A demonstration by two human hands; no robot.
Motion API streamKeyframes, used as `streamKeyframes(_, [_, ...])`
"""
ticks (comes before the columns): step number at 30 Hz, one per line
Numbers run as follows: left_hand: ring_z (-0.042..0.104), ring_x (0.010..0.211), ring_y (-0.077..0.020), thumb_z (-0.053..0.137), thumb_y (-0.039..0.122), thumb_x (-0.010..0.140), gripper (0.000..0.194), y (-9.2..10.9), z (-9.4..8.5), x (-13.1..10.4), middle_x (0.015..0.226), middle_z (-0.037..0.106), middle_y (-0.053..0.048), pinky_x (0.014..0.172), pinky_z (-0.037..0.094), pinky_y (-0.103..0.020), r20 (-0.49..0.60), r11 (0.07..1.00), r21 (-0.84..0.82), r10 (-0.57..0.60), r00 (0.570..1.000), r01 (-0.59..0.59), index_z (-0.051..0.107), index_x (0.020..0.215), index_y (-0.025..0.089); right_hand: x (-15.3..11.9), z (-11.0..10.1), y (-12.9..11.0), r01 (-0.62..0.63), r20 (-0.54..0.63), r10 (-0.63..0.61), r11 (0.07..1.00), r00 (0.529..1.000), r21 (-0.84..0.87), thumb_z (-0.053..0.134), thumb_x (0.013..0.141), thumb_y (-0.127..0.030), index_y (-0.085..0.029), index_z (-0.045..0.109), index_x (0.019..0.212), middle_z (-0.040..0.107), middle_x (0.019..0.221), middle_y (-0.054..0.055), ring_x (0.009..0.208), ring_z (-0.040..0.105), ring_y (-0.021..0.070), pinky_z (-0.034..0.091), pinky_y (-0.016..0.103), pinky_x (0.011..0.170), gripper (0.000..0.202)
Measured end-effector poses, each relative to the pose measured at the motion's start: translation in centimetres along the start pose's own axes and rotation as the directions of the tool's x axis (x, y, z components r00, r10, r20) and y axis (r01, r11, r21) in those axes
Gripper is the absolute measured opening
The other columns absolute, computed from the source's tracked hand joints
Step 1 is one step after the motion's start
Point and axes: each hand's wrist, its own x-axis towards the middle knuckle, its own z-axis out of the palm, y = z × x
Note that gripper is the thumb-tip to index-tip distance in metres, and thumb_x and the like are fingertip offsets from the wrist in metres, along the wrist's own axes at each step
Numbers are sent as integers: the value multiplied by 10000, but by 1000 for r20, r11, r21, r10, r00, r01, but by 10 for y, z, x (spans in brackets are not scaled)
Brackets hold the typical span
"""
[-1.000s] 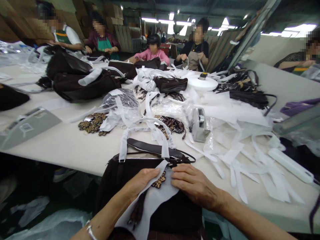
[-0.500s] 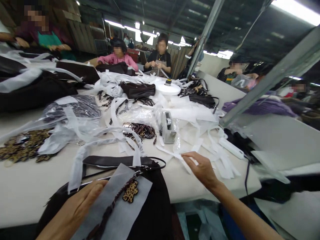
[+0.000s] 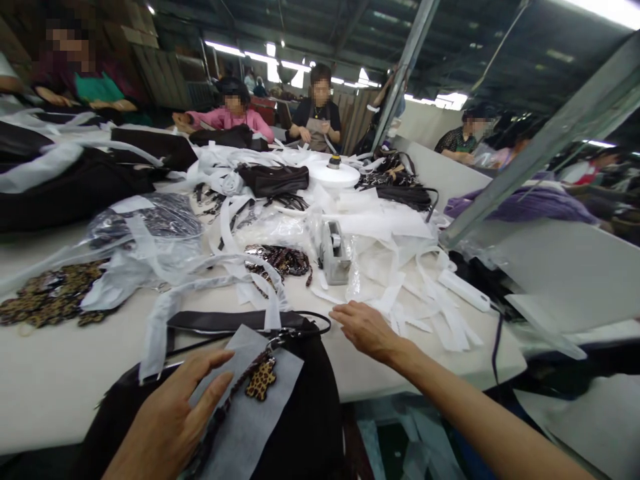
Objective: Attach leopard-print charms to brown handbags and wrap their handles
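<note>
A black bag [image 3: 310, 400] lies at the table's near edge, with a pale translucent sheet [image 3: 280, 393] on its front. On that sheet rests a leopard-print bear charm [image 3: 261, 380], clipped by a metal hook to a dark braided strap [image 3: 220, 417]. My left hand [image 3: 175, 407] is over the bag's left part beside the strap, thumb and fingers apart, holding nothing. Just right of the bag's thin black cord [image 3: 320, 320], my right hand [image 3: 367, 327] hovers over the table, fingers loosely spread with nothing visible in them. White wrapping covers the bag's handle [image 3: 160, 327].
Beyond the bag are braided straps [image 3: 285, 261], a grey metal dispenser [image 3: 335, 253] and white strips [image 3: 445, 307]. Leopard-print charms [image 3: 55, 293] are piled at the left. A slanting metal post [image 3: 525, 153] stands at the right. Several people work across the table.
My right hand has moved left from the white strips towards the bag. My left hand has shifted right and its thumb has spread from the fingers.
</note>
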Motion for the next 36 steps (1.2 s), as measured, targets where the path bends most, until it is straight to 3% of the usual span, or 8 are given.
streamKeyframes(3, [672,1064,-245,500,601,849,429,8,3,-1,1141,715,-12,941,541,-347,7,999,-34,-5,1000,5,692,1057,279,16,16,-1,-86,89,92,994,992,-62,450,813,-1,-166,479,1348,597,1270,143,1035,623,215,497,314,857,561])
streamKeyframes(9, [650,1081,-241,517,511,879,321,23,0,4,1118,712,-16,963,501,-310,82,994,-105,30,996,-22,690,1026,284,20,14,40,-183,8,183,982,983,-42,453,917,-126,-178,683,918,661,912,76,828,651,175,492,260,749,236])
streamKeyframes(15, [648,961,-199,464,331,939,223,67,2,39,1028,686,-31,869,495,-294,254,975,-161,191,948,-153,652,1027,247,2,-4,71,-174,-117,179,983,977,53,480,909,-145,-202,660,1067,677,1025,57,927,652,171,502,287,839,246])
streamKeyframes(18, [641,986,-216,494,259,917,228,96,23,72,1060,682,-52,903,480,-327,273,953,-171,290,917,-251,643,1086,221,-3,-9,71,-131,-154,145,987,977,95,471,918,-158,-197,646,1075,685,1009,60,924,656,179,513,300,833,238])
streamKeyframes(23, [514,1256,-264,531,140,864,542,122,75,131,1383,521,-189,1040,404,-367,245,919,-135,394,886,-372,426,1392,84,-6,-16,68,-50,-207,79,988,975,143,448,927,-151,-193,632,1067,685,1007,67,928,658,175,523,307,846,235])
streamKeyframes(28, [682,899,-241,499,197,885,248,131,101,156,894,729,-123,828,501,-333,397,919,-82,385,833,-385,689,1025,122,-9,-20,68,-1,-225,35,989,974,149,427,929,-132,-196,624,1083,684,1029,66,930,656,168,529,304,848,258])
streamKeyframes(32, [681,757,-233,502,151,844,220,137,99,150,709,698,-109,726,497,-316,451,928,-21,340,825,-371,708,767,144,-9,-16,70,-8,-220,35,992,975,124,429,941,-152,-199,630,1087,686,1042,66,934,655,168,530,308,854,253])
streamKeyframes(36, [682,815,-260,530,121,797,177,131,66,140,753,702,-135,739,478,-338,441,940,103,250,862,-325,693,738,156,-16,-2,87,-35,-193,51,996,980,88,442,945,-188,-210,673,1038,705,1019,65,922,666,177,539,309,839,250])
